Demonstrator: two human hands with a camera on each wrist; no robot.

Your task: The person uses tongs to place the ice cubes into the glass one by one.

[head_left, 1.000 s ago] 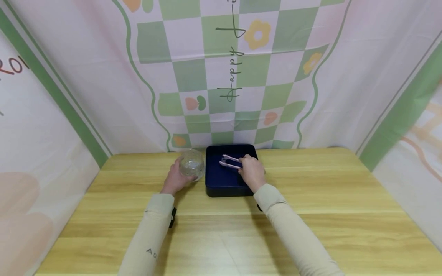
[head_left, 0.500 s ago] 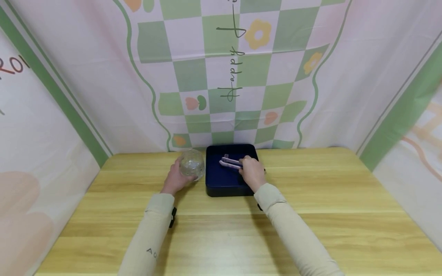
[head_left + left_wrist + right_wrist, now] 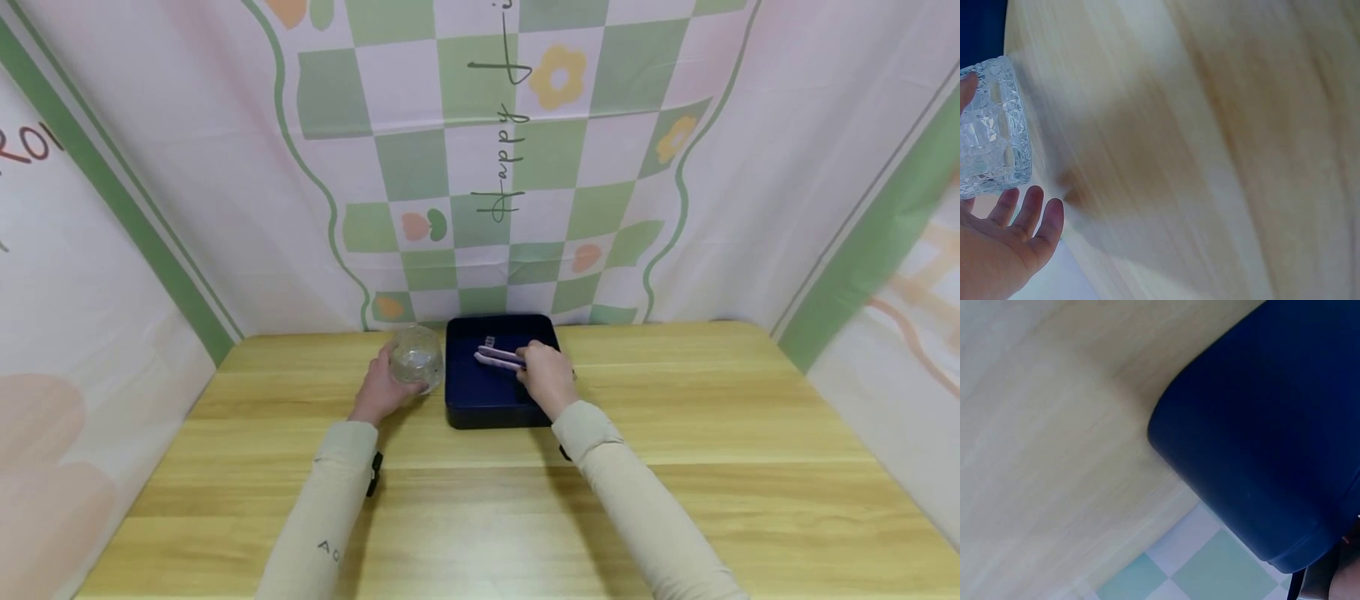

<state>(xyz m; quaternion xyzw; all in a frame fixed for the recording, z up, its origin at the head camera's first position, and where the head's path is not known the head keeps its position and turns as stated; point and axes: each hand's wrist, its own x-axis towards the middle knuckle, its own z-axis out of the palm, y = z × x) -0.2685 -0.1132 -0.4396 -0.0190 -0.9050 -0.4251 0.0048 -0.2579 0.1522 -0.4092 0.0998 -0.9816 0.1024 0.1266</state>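
On the left, my left hand holds a clear cut-glass cup from its left side. In the left wrist view the thumb lies on the textured wall of the glass cup, with several fingers just below it. My right hand grips pale pink tongs over a dark blue tray. The tongs' arms are close together and their tips point left. A small clear block lies in the tray just beyond those tips, apart from or barely touching them; I cannot tell which.
The wooden table reaches a patterned cloth backdrop behind the tray. Close to the cup stands the tray's left wall. The right wrist view mostly shows the tray's outer corner and the tabletop.
The tongs' arms have come together from a spread position around the clear block; the block now lies beyond the tips. The left hand and cup have stayed in place.
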